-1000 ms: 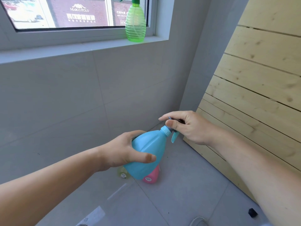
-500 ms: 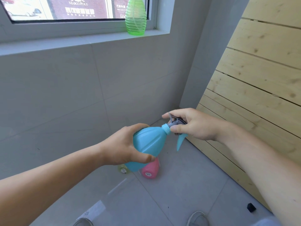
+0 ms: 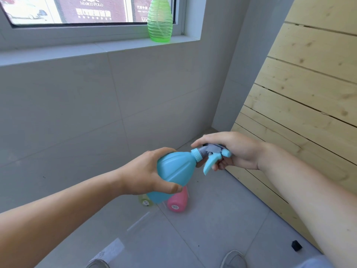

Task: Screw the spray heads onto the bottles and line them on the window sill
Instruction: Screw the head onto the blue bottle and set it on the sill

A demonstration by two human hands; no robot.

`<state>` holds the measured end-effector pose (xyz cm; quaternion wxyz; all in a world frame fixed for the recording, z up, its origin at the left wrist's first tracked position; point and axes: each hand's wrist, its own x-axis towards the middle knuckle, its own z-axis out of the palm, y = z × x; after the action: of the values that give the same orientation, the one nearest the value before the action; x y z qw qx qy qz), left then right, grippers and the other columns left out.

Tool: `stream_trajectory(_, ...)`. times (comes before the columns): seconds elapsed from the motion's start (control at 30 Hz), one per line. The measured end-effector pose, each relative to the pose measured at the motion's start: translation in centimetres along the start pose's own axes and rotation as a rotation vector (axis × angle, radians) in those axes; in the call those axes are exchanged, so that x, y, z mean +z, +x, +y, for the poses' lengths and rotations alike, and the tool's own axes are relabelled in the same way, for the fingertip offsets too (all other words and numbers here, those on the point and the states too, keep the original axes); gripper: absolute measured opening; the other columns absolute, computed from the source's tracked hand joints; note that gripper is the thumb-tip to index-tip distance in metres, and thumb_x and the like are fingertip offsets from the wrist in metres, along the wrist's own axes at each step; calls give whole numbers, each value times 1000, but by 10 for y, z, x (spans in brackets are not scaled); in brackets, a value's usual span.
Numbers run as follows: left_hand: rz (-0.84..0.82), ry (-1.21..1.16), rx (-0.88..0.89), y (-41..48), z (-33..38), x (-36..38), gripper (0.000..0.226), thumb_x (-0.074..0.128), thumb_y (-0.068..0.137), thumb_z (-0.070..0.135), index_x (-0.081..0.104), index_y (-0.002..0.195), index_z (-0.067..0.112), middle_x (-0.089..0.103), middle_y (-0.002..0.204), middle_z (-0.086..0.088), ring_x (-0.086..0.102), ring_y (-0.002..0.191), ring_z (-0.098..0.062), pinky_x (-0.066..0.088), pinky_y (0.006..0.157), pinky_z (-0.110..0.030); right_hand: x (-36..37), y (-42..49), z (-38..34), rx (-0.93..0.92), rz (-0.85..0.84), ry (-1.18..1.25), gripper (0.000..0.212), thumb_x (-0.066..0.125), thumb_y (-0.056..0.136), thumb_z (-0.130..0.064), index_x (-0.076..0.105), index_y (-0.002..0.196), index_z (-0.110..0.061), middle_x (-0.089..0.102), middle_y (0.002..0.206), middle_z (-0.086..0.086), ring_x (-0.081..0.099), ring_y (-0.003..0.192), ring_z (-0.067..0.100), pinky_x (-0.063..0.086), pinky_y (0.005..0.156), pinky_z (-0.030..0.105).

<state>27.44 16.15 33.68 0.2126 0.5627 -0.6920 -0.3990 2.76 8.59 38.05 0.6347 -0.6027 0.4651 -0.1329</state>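
Rightmost on window sill (image 3: pixel 77 50), green bottle (image 3: pixel 160 26)

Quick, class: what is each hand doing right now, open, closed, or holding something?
Left hand: closed around the blue bottle, holding it tilted.
Right hand: closed around the spray head at the bottle's neck.

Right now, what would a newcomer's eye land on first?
The bright blue bottle held tilted in mid-air at the centre: the left hand grips its body and the right hand grips the spray head at its neck. Next, the green bottle standing at the right end of the window sill, and the pink bottle on the floor below the blue one.
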Motion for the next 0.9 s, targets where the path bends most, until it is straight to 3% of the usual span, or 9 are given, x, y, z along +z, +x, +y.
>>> stream_trajectory(0.1,1,-52,-24,0,-2,-3,60,93,68,33,63,118,45,73,104,14,72,89,-5,65,74,-29,-10,0,1,30,-95,138,52,33,100,-39,59,132,-7,73,100,19,58,63,29,39,55,31)
stream_trajectory(0.23,8,-197,-51,-1,-2,-5,63,93,64,32,65,119,45,76,105,11,76,91,-10,65,74,-30,-12,2,3,-1,-162,214,51,29,99,-30,55,137,-7,68,119,29,59,68,25,41,58,29)
stream_trajectory(0.3,10,-251,-60,-1,-2,-5,65,92,61,36,66,120,44,77,104,9,77,92,-13,65,73,-31,-9,4,5,-26,-83,176,39,40,102,-33,65,125,-13,69,104,19,57,69,21,42,60,28)
stream_trajectory(0.37,0,-263,-62,-2,-3,-3,69,91,58,38,65,121,43,77,105,9,77,92,-13,64,72,-29,-5,8,6,-42,81,40,30,52,98,-43,73,95,-21,60,84,6,53,66,16,41,59,28)
stream_trajectory(0.47,6,-255,-67,-2,-1,1,78,90,51,47,63,124,43,75,106,10,76,91,-11,62,69,-27,5,13,6,-83,245,-97,39,55,94,-52,70,74,-21,62,74,-2,50,62,13,40,56,26)
stream_trajectory(0.6,39,-206,-60,1,0,2,74,89,55,49,62,123,42,73,105,12,74,88,-6,60,68,-24,16,16,6,-111,356,-69,34,63,90,-46,63,83,-13,58,62,1,49,49,12,36,47,24)
stream_trajectory(0.8,38,-183,-45,0,3,4,83,86,50,54,59,128,44,72,111,12,74,95,-8,65,77,-32,17,16,4,-214,561,-70,39,65,85,-52,52,86,-15,60,72,1,57,61,15,40,55,30)
stream_trajectory(0.9,45,-180,-47,0,2,3,81,87,51,54,59,126,44,72,109,12,74,94,-9,66,76,-33,11,10,0,-295,430,70,17,49,100,-24,63,106,-17,62,68,6,55,56,19,40,52,29)
